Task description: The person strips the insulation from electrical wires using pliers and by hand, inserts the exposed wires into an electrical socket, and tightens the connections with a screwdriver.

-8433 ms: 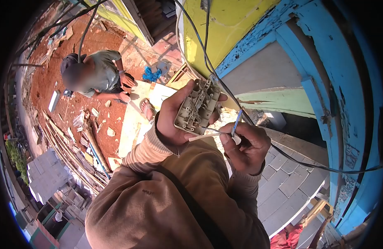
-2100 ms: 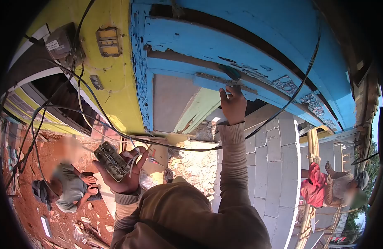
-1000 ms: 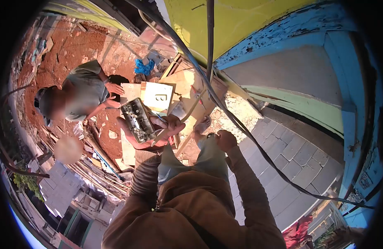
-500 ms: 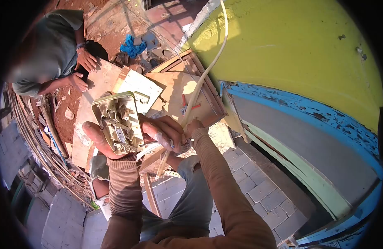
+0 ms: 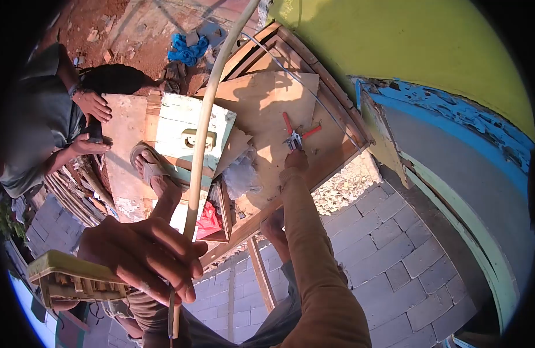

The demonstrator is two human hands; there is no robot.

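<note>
My left hand (image 5: 143,249) is closed at the lower left. A long cream cable (image 5: 206,116) runs down past its fingers, with thin wire ends below. An open-backed cream plastic electrical housing (image 5: 76,267), now seen edge-on, is held in the same hand, though its grip is partly hidden. My right hand (image 5: 296,160) stretches forward to red-handled pliers (image 5: 294,140) on the wooden board, its fingers closed at the metal head. The pliers' handles point away, spread apart.
A person's hand (image 5: 92,105) and sandalled foot (image 5: 148,162) are at the left. A white panel with a socket (image 5: 198,139), a clear plastic bag (image 5: 241,174) and a red bag (image 5: 209,221) lie on the boards. A grey cable (image 5: 314,95) crosses the wooden frame, beside a yellow-green wall (image 5: 412,46).
My right hand has left the cable near my left hand and reached the pliers. My left hand has moved down and left, turning the housing edge-on. The view has shifted.
</note>
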